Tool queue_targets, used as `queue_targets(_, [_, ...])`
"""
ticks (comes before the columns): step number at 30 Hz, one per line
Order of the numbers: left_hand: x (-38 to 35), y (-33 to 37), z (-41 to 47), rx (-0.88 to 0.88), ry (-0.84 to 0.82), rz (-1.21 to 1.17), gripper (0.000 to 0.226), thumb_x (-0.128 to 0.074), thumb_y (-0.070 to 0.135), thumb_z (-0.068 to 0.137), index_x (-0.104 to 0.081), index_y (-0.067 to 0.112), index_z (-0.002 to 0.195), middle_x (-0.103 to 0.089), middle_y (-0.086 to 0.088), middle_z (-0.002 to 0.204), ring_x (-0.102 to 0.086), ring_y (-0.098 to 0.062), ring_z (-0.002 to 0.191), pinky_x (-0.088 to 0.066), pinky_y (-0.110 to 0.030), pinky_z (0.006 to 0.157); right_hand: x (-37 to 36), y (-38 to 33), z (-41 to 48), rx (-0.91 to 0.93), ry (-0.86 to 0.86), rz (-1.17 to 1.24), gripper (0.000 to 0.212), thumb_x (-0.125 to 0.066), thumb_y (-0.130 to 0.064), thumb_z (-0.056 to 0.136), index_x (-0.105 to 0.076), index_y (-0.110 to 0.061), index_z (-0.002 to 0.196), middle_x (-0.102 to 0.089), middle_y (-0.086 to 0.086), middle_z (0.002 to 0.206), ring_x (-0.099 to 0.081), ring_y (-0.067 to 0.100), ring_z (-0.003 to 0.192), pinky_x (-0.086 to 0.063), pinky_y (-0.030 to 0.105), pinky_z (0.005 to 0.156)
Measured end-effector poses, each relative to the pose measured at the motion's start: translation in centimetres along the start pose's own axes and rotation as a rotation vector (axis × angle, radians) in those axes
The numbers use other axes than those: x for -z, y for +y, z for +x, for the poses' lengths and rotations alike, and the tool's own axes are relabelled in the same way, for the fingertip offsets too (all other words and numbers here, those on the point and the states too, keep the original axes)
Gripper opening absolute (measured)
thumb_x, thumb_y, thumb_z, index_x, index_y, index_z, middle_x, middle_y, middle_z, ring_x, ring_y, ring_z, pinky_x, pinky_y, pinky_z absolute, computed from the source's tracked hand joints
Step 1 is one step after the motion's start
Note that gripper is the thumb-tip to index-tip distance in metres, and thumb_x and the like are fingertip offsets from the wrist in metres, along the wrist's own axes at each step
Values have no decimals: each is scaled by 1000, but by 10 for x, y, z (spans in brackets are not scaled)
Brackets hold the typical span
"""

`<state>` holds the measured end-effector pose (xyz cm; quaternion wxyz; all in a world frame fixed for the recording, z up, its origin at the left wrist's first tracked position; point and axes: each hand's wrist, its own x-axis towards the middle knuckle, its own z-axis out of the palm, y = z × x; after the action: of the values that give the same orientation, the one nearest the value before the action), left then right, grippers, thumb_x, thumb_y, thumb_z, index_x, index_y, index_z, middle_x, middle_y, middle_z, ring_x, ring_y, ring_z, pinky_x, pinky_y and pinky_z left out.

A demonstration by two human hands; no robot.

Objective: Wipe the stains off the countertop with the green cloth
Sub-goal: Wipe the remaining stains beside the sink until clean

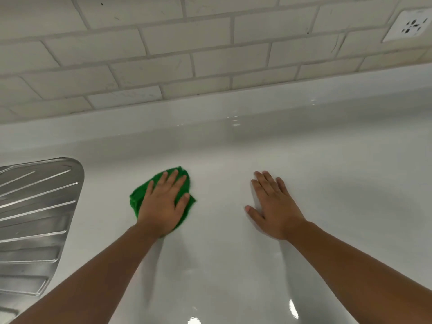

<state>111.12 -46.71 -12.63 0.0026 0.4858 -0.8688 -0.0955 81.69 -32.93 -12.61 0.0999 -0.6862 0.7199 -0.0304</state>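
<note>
The green cloth (138,198) lies bunched on the glossy white countertop (233,155), left of centre. My left hand (163,202) presses flat on top of it with straight, spread fingers, covering most of it. My right hand (273,204) rests palm down on the bare countertop to the right of the cloth, fingers straight, holding nothing. I see no distinct stains on the shiny surface around the hands.
A ribbed stainless steel drainboard (35,218) sits at the left edge. A white brick-tile backsplash (187,54) rises behind the counter, with a white wall socket (411,25) at the upper right.
</note>
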Motion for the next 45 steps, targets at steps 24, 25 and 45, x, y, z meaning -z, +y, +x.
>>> queue_targets(24, [13, 33, -97, 254, 186, -456, 55, -48, 35, 103, -32, 25, 155, -40, 4, 156, -34, -14, 145, -26, -32, 121, 17, -126, 3, 477, -99, 69, 60, -29, -45, 102, -45, -4, 143, -49, 14, 144, -42, 29, 130, -31, 48, 116])
queue_targets(25, [15, 14, -100, 282, 199, -406, 55, -48, 36, 103, -36, 21, 154, -41, 1, 156, -33, -17, 146, -23, -30, 120, 12, -142, 3, 416, -165, -32, 68, -23, -46, 103, -29, 1, 152, -33, 20, 156, -30, 35, 141, -20, 49, 121])
queue_targets(45, [29, -198, -40, 98, 129, -167, 66, -27, 49, 98, -51, 8, 145, -43, -13, 155, -33, -33, 147, -22, -49, 122, -11, -233, 248, -74, -66, -128, 71, -16, -53, 102, -3, -14, 160, -2, 5, 168, 1, 29, 153, 1, 54, 123])
